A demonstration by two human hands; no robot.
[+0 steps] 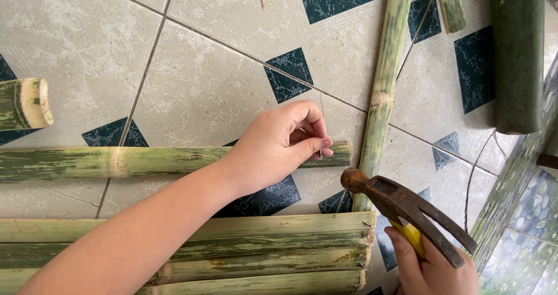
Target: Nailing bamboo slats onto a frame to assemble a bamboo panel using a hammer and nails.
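My left hand (282, 145) rests on the right end of a horizontal green bamboo strip (116, 162) and pinches a thin nail (321, 153) upright against it. Just right of that end, a long bamboo strip (385, 80) runs upright, and the horizontal strip's tip meets it. My right hand (427, 266) at the bottom right grips the yellow handle of a rusty claw hammer (401, 205). The hammer's round face hovers a little right of and below the nail, apart from it.
Several split bamboo slats (279, 248) lie stacked side by side along the bottom edge. A thick dark green bamboo pole (516, 56) lies at the top right, a cut bamboo end (26, 103) at the left, and a short strip (451, 4) at the top. The floor is tiled.
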